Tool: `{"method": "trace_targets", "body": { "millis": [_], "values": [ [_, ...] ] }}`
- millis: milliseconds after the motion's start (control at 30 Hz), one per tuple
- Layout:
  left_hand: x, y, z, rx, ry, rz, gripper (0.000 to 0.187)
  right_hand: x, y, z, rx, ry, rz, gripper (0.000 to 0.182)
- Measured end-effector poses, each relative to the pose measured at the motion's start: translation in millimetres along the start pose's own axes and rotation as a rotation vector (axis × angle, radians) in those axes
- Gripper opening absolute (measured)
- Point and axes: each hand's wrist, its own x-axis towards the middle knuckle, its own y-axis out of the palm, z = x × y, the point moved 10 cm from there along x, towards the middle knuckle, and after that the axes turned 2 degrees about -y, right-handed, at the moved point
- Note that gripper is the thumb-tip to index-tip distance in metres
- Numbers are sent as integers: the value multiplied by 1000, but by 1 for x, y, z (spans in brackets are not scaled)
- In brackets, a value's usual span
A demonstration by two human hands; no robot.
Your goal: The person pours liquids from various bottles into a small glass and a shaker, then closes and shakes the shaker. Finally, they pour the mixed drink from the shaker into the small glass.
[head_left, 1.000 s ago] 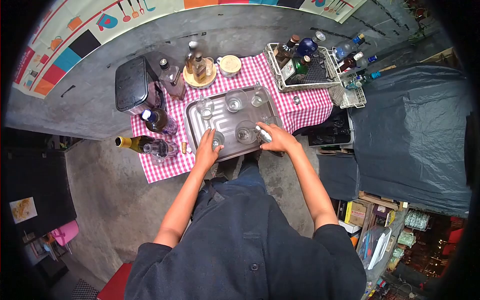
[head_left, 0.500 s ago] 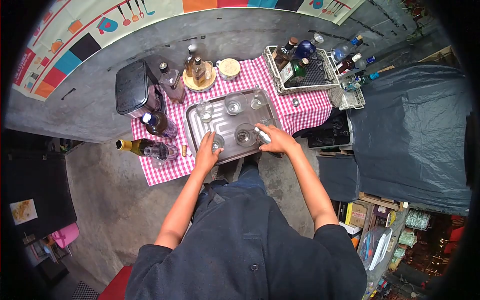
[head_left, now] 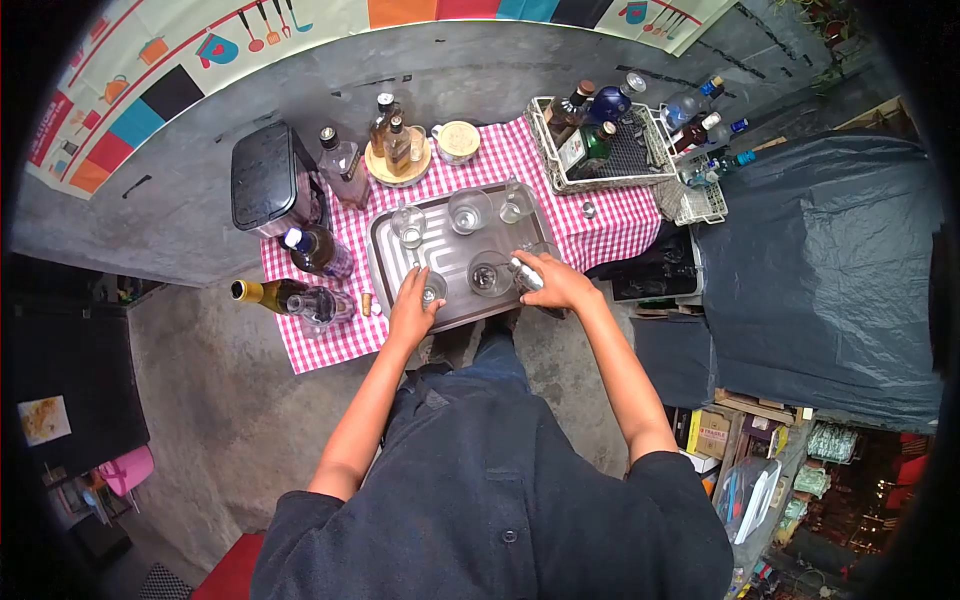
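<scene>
A grey metal tray [head_left: 450, 235] rests on the red-checked cloth [head_left: 610, 228] and bears several clear glasses. Near its front left corner, my left hand [head_left: 413, 308] has its fingers wrapped round a clear glass [head_left: 433, 289]. My right hand [head_left: 553, 281], at the right side of the tray, grips a small shiny glass [head_left: 529, 278]. A wide glass [head_left: 489, 274] stands between the hands, closer to the right one. Behind them are a left glass [head_left: 410, 226], a middle glass [head_left: 467, 212] and a right glass [head_left: 514, 208].
Bottles stand left of the tray, among them a yellow-necked bottle [head_left: 270, 294], beside a black bin [head_left: 268, 178]. Farther back are a round wooden plate [head_left: 400, 172] with bottles and a lidded cup [head_left: 458, 142]. A wire basket [head_left: 610, 181] of bottles sits at the back right.
Both hands keep nearly the same places and grips. The whole view has shifted very slightly.
</scene>
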Motion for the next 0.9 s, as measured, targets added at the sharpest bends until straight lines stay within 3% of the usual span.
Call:
{"method": "trace_targets", "body": {
  "millis": [900],
  "values": [
    [-1, 0, 1, -27, 1, -9, 71, -2, -3, -1, -12, 8, -18, 90]
  ]
}}
